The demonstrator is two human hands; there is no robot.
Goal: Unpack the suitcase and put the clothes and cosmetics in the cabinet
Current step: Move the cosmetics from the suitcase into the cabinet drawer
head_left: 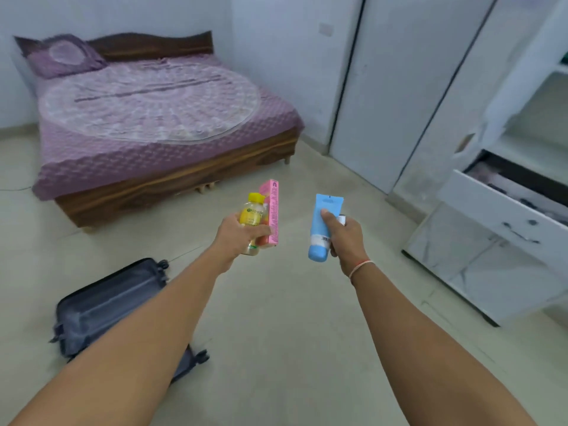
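Both arms reach forward over the floor (292, 318). The left hand (238, 236) is curled round two things at once: a yellow bottle (252, 215) with a yellow cap, standing upright in the grip, and a pink box (272, 210) pressed against the bottle's right side, also upright and rising a little above the cap. The fingers wrap the lower halves of both, so their tops stand clear above the hand.

The right hand (344, 238) grips a blue tube (324, 224), cap end down and flat crimped end up, with the thumb laid along its front. A small white item (342, 219) peeks out just behind the tube at the top of the fist; what it is cannot be told. A thin orange thread (362, 267) circles the right wrist.

The two hands are held level with each other and apart, with bare floor showing between them.

The suitcase (113, 305) lies open on the floor below and left of the left hand, partly hidden under the left forearm; its dark lining shows.

The cabinet (504, 167) stands to the right of the right hand, white, with its door swung open, pale shelves inside and a drawer (504, 207) pulled out holding dark and pinkish contents that are too blurred to tell.

Beyond the hands, a bed (159, 124) with a purple patterned cover and a pillow (61, 55) stands against the far wall.
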